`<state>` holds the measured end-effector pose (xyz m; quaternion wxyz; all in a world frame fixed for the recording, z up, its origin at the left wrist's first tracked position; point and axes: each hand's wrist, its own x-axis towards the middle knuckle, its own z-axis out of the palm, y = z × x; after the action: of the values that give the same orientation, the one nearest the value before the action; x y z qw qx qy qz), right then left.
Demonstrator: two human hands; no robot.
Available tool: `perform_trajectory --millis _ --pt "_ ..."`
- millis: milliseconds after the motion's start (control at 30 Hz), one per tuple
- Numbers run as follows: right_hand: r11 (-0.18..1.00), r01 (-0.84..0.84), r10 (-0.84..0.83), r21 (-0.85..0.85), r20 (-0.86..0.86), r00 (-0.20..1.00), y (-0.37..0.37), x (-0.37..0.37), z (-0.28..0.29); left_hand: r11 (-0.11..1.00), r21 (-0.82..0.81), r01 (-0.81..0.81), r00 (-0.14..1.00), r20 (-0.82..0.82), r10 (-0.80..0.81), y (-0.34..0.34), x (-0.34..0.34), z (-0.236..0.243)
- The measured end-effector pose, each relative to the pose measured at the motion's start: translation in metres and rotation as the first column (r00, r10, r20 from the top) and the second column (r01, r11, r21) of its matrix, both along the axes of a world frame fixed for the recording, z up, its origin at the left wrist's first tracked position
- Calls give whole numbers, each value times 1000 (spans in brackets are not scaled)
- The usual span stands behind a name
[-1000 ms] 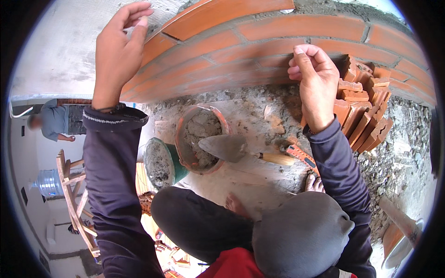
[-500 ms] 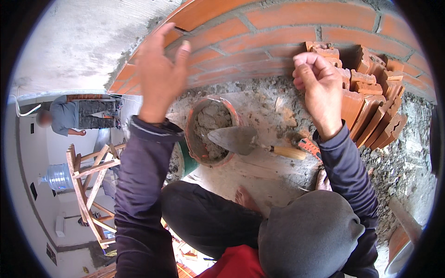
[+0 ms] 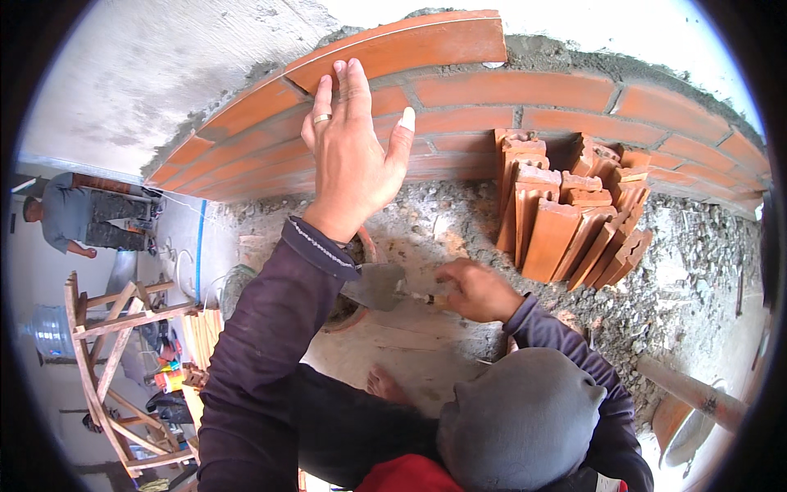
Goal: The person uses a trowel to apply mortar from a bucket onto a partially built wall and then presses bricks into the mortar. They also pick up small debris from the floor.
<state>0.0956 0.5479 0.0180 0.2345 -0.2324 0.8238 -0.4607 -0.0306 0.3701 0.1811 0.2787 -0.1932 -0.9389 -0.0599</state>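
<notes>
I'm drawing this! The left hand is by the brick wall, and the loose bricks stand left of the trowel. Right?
Not quite: the head view shows the loose bricks right of the trowel. The left hand is by the brick wall.

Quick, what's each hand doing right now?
Left hand: open, nothing in it, up at the brick wall.
Right hand: at the trowel; can't tell if it's gripping.

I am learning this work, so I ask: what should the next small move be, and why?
Probably the right hand should secure its hold on the trowel and lift it: its fingers are at the handle, and the blade lies over the bucket. The left hand is spread at the wall's top brick.
</notes>
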Motion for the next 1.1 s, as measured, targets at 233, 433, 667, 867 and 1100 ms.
perform_trajectory --millis 233,433,667,867,1100 --pt "984 -155 163 82 -100 982 -12 19 -32 995 59 77 996 -51 -74 2 0 1" --pt "990 -104 117 94 -141 983 -29 30 -47 977 117 176 982 -93 -166 -14 -3 6" --pt "991 6 -17 -134 -88 996 -34 36 -45 931 316 182 982 -15 -187 -55 4 54" --pt "990 14 -33 -143 -131 991 9 28 4 890 449 76 970 173 -170 -100 47 103" --pt "996 -20 31 83 -132 991 35 16 95 908 278 313 528 744 -409 -159 187 147"
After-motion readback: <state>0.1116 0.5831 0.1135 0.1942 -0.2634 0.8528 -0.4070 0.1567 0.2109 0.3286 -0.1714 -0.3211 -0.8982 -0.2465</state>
